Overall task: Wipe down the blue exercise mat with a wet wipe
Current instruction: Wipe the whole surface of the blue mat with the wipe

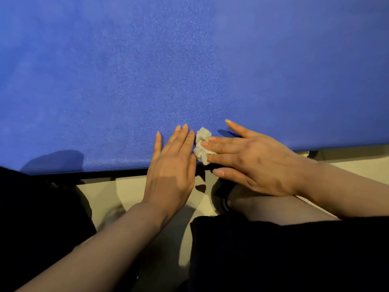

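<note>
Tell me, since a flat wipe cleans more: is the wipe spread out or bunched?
Bunched: the wipe is a crumpled wad under the right hand's straight fingers.

A pale beige floor (101,192) shows in the lower part of the view. Dark clothing (284,256) covers the lower right, with a bare knee (273,207) just above it. More dark cloth (37,218) fills the lower left. A dark shoe (221,197) rests on the floor near the knee. Its details are too dim to tell.
</note>
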